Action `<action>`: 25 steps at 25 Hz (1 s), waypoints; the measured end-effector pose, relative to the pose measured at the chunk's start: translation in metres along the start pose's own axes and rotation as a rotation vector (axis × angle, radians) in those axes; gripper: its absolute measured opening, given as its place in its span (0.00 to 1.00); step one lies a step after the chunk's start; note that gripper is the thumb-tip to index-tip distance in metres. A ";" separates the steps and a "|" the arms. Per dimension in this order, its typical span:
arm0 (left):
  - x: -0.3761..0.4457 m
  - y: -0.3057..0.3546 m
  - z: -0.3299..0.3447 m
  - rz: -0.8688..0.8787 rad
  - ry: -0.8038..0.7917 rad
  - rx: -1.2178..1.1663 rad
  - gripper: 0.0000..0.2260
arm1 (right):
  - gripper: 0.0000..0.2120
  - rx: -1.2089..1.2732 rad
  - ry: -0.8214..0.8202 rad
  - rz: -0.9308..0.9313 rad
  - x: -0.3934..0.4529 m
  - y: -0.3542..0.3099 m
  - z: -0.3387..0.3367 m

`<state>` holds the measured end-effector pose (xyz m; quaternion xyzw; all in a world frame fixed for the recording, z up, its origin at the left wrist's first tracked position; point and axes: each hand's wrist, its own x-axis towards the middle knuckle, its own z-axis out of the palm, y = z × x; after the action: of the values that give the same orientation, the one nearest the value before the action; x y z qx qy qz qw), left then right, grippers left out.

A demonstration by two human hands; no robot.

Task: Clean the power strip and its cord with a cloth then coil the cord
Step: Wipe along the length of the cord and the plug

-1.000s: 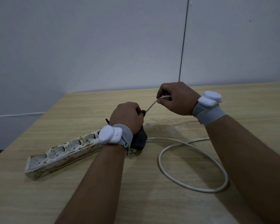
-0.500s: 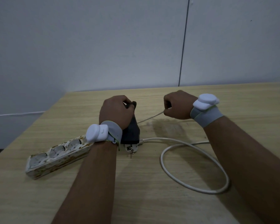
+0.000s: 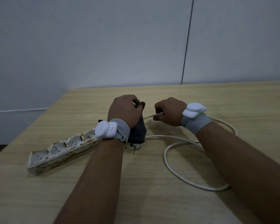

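1. At table centre, left hand [image 3: 125,110] fingers curl around dark cloth [image 3: 137,130], wrapped on cord [image 3: 176,162].
2. Right hand [image 3: 169,111] pinches cord taut just beside.
3. Power strip [image 3: 61,150] lies left on table [image 3: 152,199]; plug [image 3: 135,145] under cloth; cord loops right.

I see a pale wooden table [image 3: 184,199] set against a grey wall. On it lies a white power strip [image 3: 60,151] (stained brown along its edges), angled at the left. Its white cord [image 3: 168,165] loops over the tabletop at the right — the plug [image 3: 135,146] rests near the middle, pins toward me.
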<state>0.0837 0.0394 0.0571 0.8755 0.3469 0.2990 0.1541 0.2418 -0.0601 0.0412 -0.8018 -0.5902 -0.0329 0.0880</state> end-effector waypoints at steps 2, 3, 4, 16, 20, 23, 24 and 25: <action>0.000 0.000 0.000 0.000 0.008 0.003 0.06 | 0.16 0.053 0.067 0.051 0.000 0.000 -0.001; 0.000 0.001 0.000 0.000 0.007 0.002 0.06 | 0.18 0.072 0.081 0.070 0.000 -0.001 -0.001; -0.001 0.001 0.000 0.002 0.004 0.000 0.06 | 0.19 0.087 0.084 0.084 0.000 -0.002 -0.001; -0.005 0.016 0.015 0.062 0.050 -0.011 0.08 | 0.07 0.320 0.152 0.026 -0.002 0.003 -0.024; 0.001 -0.001 0.008 0.009 -0.066 0.156 0.10 | 0.07 0.402 0.217 0.093 -0.002 0.006 -0.027; 0.002 -0.001 0.005 0.017 -0.059 0.133 0.10 | 0.07 0.407 0.235 0.095 -0.001 0.003 -0.029; 0.001 0.002 0.006 0.034 -0.015 0.078 0.09 | 0.07 0.405 0.237 0.089 -0.002 0.003 -0.029; -0.001 0.007 0.008 0.058 0.030 0.014 0.09 | 0.07 0.404 0.240 0.082 -0.002 0.003 -0.029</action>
<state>0.0914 0.0336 0.0541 0.8818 0.3256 0.3139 0.1341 0.2452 -0.0677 0.0692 -0.7815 -0.5372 -0.0054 0.3173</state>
